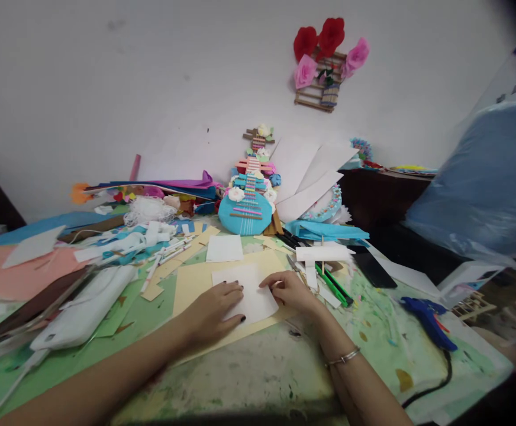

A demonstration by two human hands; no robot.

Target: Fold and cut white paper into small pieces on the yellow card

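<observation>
Left hand (222, 306): open, flat on a square white paper sheet (255, 297). Right hand (292, 291): fingers curled at that sheet's right edge — whether gripping, cannot tell. Larger cream paper sheet (187, 289): beneath both. Blue plastic glue gun (427, 319) — well right of the right hand.

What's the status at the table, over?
Left hand's fingers spread on white paper. Right hand's fingers bent at its right side. Paper lies on larger cream sheet. Green tool to the right, off the sheet.
</observation>
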